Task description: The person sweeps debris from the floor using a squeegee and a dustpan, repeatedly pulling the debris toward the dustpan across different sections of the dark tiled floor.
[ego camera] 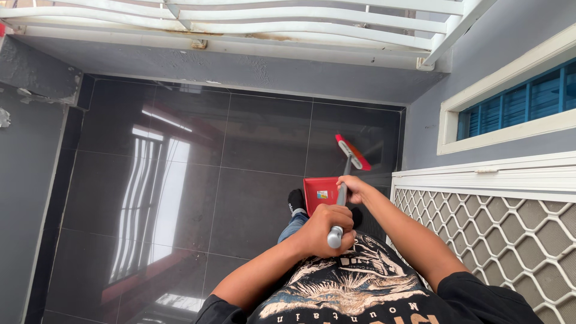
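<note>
I look straight down at a glossy dark tiled floor (240, 180). My left hand (321, 231) is closed around the top end of a grey metal broom handle (342, 195). My right hand (354, 189) grips the same handle a little lower. The broom's red head (353, 152) rests on the floor near the far right corner. A red dustpan (321, 193) stands on the floor just below the hands, next to my black-shod foot (296, 201).
A grey wall with a white-framed blue louvre window (516, 102) runs along the right. Below it is a white door with a diamond mesh grille (498, 234). A white slatted railing (240, 24) crosses the top. A grey wall (24, 198) bounds the left.
</note>
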